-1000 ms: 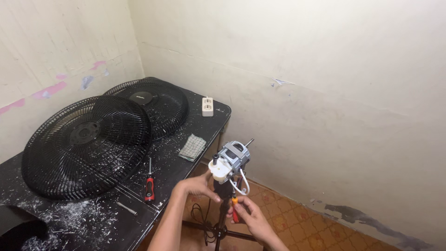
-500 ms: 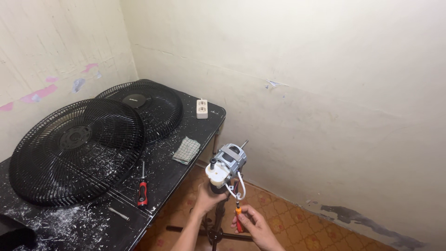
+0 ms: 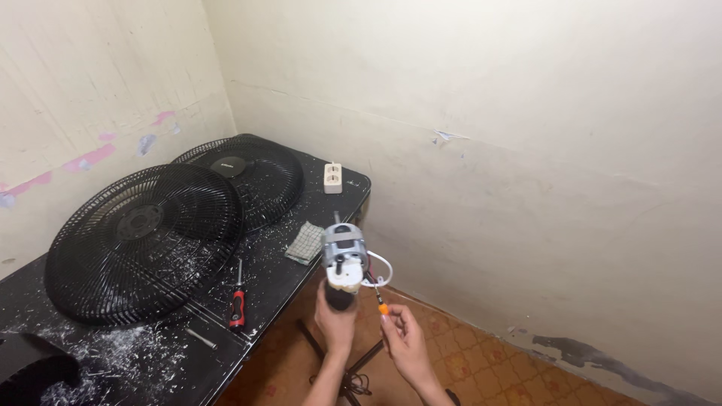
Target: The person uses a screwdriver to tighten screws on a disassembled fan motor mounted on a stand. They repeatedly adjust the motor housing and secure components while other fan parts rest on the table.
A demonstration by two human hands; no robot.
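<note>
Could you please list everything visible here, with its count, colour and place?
fan motor: one, silver and white, atop the stand, gripped from below by the left hand
orange tool: one, thin, in the right hand
fan grilles: two, black, on the table
screwdriver: one, red-black handle, near the table's front edge
cloth: one, grey checked, by the table's edge
socket strip: one, cream, far corner
table: one, black, littered with white flakes
left hand: one
right hand: one

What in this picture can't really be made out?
- Head view: the stand under the fan motor is hidden by the left hand gripping it.
- The tip of the small screwdriver in the right hand is too small to see where it touches.
- The dark object at the table's near corner is cut off by the frame edge.
</note>
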